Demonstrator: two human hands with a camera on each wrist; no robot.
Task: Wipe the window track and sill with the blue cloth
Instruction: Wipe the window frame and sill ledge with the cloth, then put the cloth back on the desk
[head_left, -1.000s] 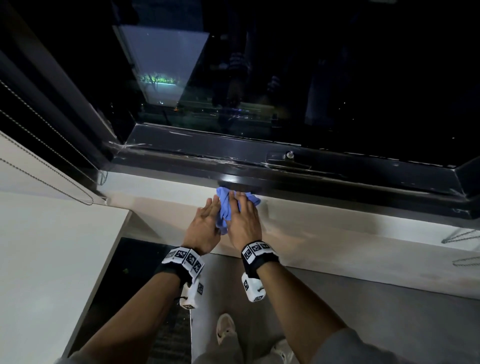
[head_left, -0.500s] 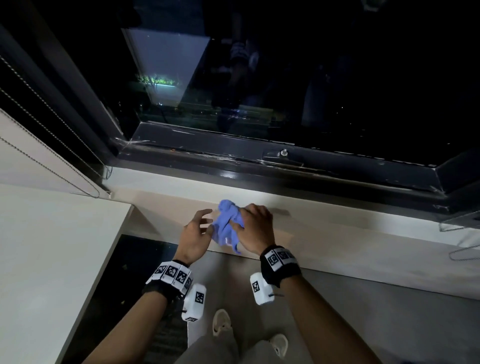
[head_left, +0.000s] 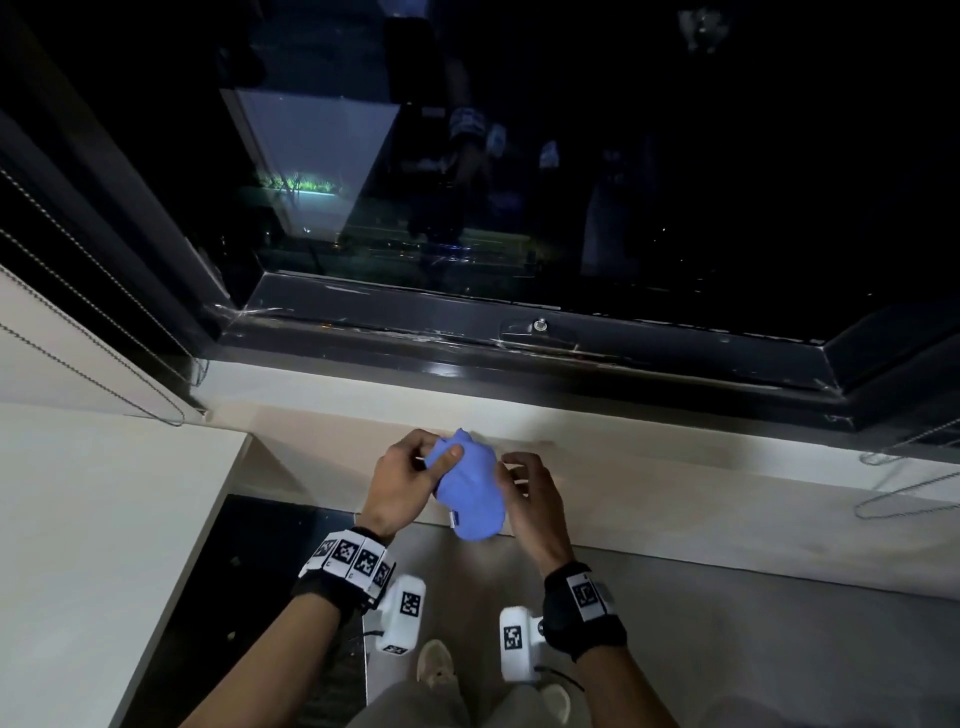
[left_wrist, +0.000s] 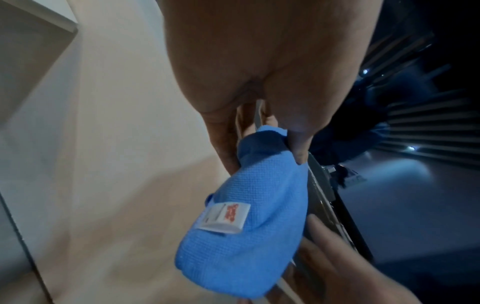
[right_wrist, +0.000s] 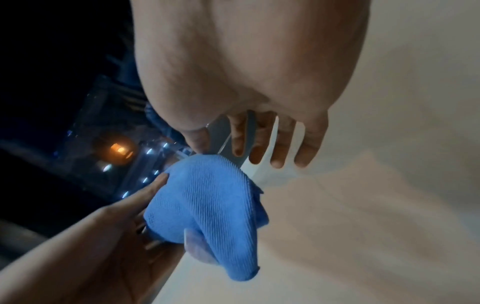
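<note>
Since a second ago, when it was pressed against the dark window track (head_left: 519, 364) under both flat hands, the blue cloth (head_left: 470, 493) has been drawn back off the track and lifted clear of the sill (head_left: 675, 457). It is now bunched into a loose pouch and held in the air in front of the sill's near edge, with a white care label (left_wrist: 223, 218) showing on its lower fold. Its upper end is pinched between the thumb and curled fingers of the left hand (head_left: 400, 483). The right hand (head_left: 535, 499) is held just beside the cloth with its fingers loosely spread and relaxed; whether the cloth is touched by them cannot be told, and nothing is gripped. Behind the sill, the dark window frame with a small metal stud (head_left: 540, 325) is seen, and black glass above it. A white counter (head_left: 78, 519) lies to the left, with bead chains (head_left: 104, 384) hanging over it. Light shoes (head_left: 436, 660) are visible on the grey floor below.
</note>
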